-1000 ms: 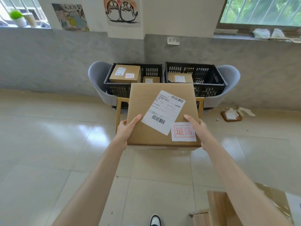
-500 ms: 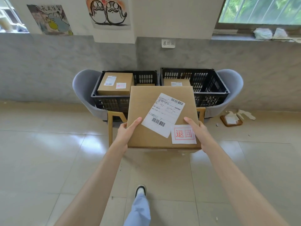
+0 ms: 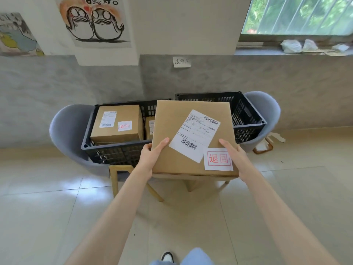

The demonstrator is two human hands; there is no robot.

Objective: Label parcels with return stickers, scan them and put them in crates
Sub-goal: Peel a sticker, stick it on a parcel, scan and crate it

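I hold a flat brown cardboard parcel (image 3: 172, 131) level in front of me, above the near edge of two black crates. It carries a white shipping label (image 3: 194, 134) and a white sticker with red characters (image 3: 218, 159). My left hand (image 3: 152, 155) grips its left edge, thumb on top. My right hand (image 3: 232, 155) grips the right edge beside the sticker. The left crate (image 3: 114, 152) holds a labelled box (image 3: 117, 123) and a second box, mostly hidden. The right crate (image 3: 246, 115) is largely hidden behind the parcel.
Both crates rest on grey chairs (image 3: 65, 131) with pale wooden legs (image 3: 114, 176), against a grey wall. A small paper note (image 3: 181, 62) hangs above them. Scraps of paper and a wooden tray (image 3: 264, 147) lie on the tiled floor at the right.
I have walked closer to the crates with the parcel, which now overlaps the gap between them. My grip on the parcel is unchanged.
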